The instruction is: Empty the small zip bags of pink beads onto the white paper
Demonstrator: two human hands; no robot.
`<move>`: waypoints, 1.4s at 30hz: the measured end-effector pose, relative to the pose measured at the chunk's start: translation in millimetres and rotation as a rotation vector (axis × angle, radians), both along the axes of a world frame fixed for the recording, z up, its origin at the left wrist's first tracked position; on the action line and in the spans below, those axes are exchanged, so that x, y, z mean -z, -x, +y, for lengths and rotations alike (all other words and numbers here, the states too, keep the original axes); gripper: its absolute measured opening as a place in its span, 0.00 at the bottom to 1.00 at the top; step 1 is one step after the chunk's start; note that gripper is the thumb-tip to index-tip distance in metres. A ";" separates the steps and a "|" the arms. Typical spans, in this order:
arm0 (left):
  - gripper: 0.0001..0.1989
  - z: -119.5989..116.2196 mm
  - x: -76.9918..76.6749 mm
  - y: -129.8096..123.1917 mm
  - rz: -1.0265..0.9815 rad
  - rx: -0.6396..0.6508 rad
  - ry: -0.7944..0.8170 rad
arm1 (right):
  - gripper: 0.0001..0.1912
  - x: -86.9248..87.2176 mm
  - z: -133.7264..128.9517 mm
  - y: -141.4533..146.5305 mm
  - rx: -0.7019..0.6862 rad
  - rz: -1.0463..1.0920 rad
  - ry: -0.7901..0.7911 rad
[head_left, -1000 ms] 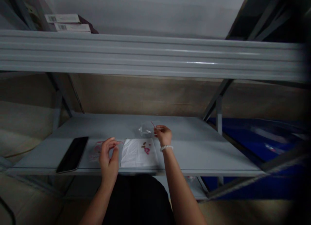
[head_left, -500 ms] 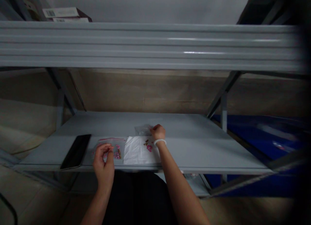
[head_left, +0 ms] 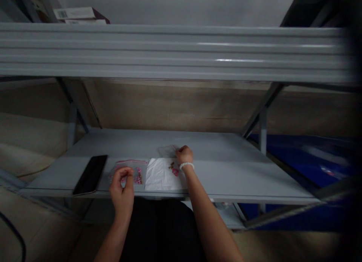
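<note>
The right hand (head_left: 185,155) is pinching the right edge of a clear bag (head_left: 165,152), which is lying just beyond a white sheet (head_left: 157,179). The left hand (head_left: 122,183) is hovering half-curled over the zip bag (head_left: 121,164) left of the sheet; whether its fingertips are gripping anything, I cannot tell. Small pieces (head_left: 175,172) are lying on the sheet's right part.

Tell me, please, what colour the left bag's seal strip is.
The seal strip is pinkish red, clearest in the head view.
</note>
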State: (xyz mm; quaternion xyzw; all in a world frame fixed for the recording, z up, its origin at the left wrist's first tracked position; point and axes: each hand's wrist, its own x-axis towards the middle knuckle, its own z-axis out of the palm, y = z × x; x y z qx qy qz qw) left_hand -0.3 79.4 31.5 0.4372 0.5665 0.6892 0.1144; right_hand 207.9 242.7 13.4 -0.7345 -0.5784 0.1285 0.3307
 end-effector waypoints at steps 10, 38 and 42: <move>0.09 -0.8 0.4 13.6 0.687 -0.066 0.275 | 0.09 -10.4 -4.9 -0.5 -0.022 -0.012 0.020; 0.18 -5.7 -8.9 -0.7 0.735 0.358 -0.077 | 0.13 -37.4 -131.0 10.6 -0.534 1.193 0.186; 0.18 -13.7 -15.0 -6.7 0.608 0.319 -0.005 | 0.12 -43.6 -140.6 4.0 -0.622 1.178 0.283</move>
